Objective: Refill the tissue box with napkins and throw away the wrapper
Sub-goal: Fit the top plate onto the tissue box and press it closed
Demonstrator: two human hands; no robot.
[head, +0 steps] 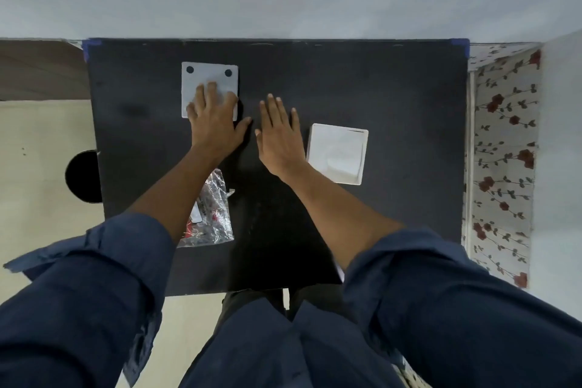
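Note:
A white square panel with two dark round feet (pixel 209 79), seemingly the tissue box's bottom cover, lies on the black table (pixel 393 88) at the back left. My left hand (pixel 214 116) rests flat on its near half, fingers spread. My right hand (pixel 280 132) hovers open just beside it over bare table, holding nothing. To its right stands the open white tissue box (pixel 338 151) with white napkins inside. A crumpled clear plastic wrapper (pixel 212 214) with red and black print lies near the front left, partly under my left forearm.
A black round bin (pixel 83 176) sits on the floor left of the table. A floral-patterned cloth surface (pixel 500 148) borders the table's right side. A pale wall runs behind the table.

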